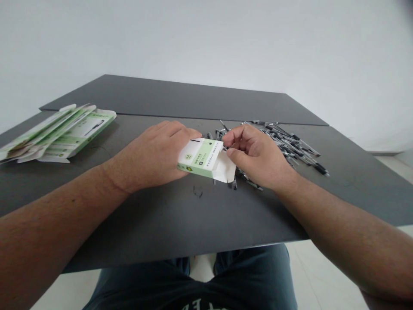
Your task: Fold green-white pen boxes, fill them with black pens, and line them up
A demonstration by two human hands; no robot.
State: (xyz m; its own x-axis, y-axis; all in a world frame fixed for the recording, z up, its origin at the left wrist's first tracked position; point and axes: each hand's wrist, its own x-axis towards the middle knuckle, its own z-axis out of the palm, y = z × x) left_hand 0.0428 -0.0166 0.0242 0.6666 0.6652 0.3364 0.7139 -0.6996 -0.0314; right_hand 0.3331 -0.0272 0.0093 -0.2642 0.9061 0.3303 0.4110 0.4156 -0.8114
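The green-and-white carton is at the centre of your work area, above the near part of the dark surface, with its printed panel up and "0.5" legible on it. Its unsealed end points to your right, where a pale flap stands out from the body. Your left hand is wrapped around the opposite end, back of the hand upward — that grip is closed on the carton. Your right hand is at the unsealed end, thumb and fingers curled towards each other beside the flap; whether that grip pinches anything cannot be told, as the fingertips overlap the clutter behind. Beneath and beyond your right hand lies a loose heap of pens, black and clear, pointing in mixed directions and spreading to the right; a few reach out on the near side, below your wrist. A thin dark curved mark shows on the surface just nearer to you than the carton — its nature is unclear. Well apart to your left, further cartons in the same colours lie overlapping, several with end flaps extended. A plain pale wall stands behind the surface, and your dark trousers show below its near edge.
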